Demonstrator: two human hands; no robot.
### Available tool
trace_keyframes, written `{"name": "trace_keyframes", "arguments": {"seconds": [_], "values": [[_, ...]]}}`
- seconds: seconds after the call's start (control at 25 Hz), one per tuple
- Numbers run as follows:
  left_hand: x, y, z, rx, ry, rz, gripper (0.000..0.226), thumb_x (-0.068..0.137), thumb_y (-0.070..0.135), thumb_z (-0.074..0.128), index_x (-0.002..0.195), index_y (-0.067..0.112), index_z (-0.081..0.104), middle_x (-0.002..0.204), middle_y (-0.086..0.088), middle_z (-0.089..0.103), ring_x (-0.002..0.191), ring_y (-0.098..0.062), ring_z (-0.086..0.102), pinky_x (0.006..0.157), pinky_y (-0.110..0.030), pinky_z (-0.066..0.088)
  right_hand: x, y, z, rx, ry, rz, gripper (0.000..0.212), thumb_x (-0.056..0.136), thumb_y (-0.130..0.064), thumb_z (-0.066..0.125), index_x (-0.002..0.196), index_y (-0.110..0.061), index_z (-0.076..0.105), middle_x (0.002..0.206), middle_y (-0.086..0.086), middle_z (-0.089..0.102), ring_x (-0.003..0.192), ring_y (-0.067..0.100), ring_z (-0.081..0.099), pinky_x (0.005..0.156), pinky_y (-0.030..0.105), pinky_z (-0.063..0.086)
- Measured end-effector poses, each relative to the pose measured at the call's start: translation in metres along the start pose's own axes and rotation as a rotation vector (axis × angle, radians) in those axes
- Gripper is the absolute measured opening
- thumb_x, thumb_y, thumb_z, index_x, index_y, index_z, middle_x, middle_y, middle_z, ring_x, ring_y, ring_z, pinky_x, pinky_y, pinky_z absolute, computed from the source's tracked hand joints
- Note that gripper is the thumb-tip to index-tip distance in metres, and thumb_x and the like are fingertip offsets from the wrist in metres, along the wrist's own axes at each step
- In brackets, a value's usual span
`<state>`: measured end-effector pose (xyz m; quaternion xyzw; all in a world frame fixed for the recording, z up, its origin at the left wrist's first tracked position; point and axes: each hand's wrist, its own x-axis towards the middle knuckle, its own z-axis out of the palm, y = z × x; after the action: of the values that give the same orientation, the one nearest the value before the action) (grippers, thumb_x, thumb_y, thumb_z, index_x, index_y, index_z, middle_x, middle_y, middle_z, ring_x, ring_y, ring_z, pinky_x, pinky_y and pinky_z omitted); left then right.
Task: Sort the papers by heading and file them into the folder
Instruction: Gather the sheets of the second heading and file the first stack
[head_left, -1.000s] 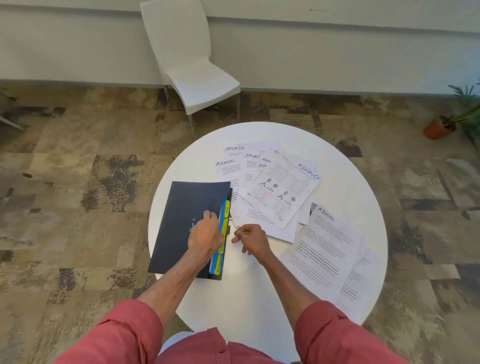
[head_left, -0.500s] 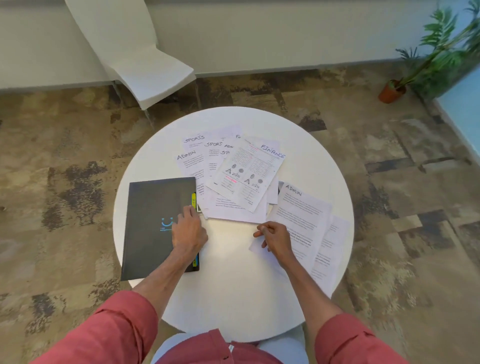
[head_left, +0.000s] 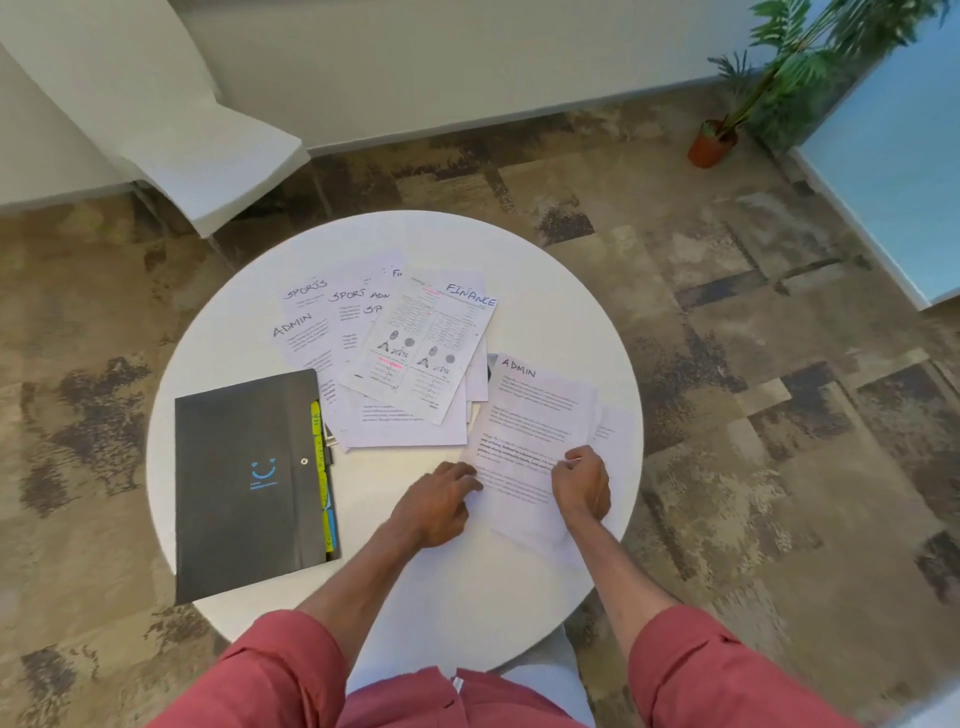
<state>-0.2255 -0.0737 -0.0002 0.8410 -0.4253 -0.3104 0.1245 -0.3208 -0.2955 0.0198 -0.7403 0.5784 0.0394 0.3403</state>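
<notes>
A black folder (head_left: 244, 483) with yellow and blue tabs along its right edge lies closed on the left of the round white table (head_left: 545, 270). Several papers headed SPORTS, ADMIN and FINANCE fan out in a pile (head_left: 395, 353) at the table's middle. A separate ADMIN sheet (head_left: 530, 410) lies on the right, over another sheet. My right hand (head_left: 581, 486) pinches that ADMIN sheet at its lower right part. My left hand (head_left: 439, 503) touches the sheet's left edge with its fingertips.
A white chair (head_left: 197, 150) stands behind the table to the left. A potted plant (head_left: 714, 143) sits on the patterned carpet at the back right, next to a blue panel (head_left: 893, 145). The table's near edge sits close to my body.
My left hand has left the folder and moved right to the ADMIN sheet's edge. My right hand has shifted further right along that sheet. The view has swung right.
</notes>
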Motion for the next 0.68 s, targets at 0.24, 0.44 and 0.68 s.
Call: {"name": "trace_keyframes", "arguments": {"seconds": [0.24,0.44,0.68], "values": [[-0.001,0.001,0.015,0.052,-0.111,-0.005,0.075,0.091,0.018,0.057,0.164,0.023,0.04,0.179,-0.003,0.016,0.163,-0.025,0.019,0.117,-0.044,0.045,0.008,0.019,0.0,-0.037,-0.033,0.117,0.035,0.093,-0.021,0.065,0.126,-0.016,0.054,0.128,0.007,0.056,0.109,0.033,0.062,0.08,0.038,0.044],[-0.003,0.005,0.013,0.056,-0.15,-0.034,0.08,0.092,0.024,0.058,0.167,0.027,0.033,0.181,0.003,0.007,0.165,-0.021,0.011,0.114,-0.043,0.048,0.009,0.021,0.008,0.001,-0.063,0.154,0.037,0.09,-0.022,0.071,0.12,-0.017,0.05,0.123,0.007,0.056,0.105,0.032,0.063,0.079,0.039,0.05],[-0.007,0.008,0.014,0.052,-0.19,-0.02,0.079,0.092,0.028,0.059,0.167,0.03,0.033,0.181,0.005,0.005,0.165,-0.019,0.01,0.114,-0.043,0.048,0.01,0.027,0.004,0.089,-0.037,0.161,0.024,0.087,-0.022,0.078,0.099,-0.017,0.057,0.093,0.003,0.069,0.081,0.029,0.066,0.069,0.036,0.053]]}}
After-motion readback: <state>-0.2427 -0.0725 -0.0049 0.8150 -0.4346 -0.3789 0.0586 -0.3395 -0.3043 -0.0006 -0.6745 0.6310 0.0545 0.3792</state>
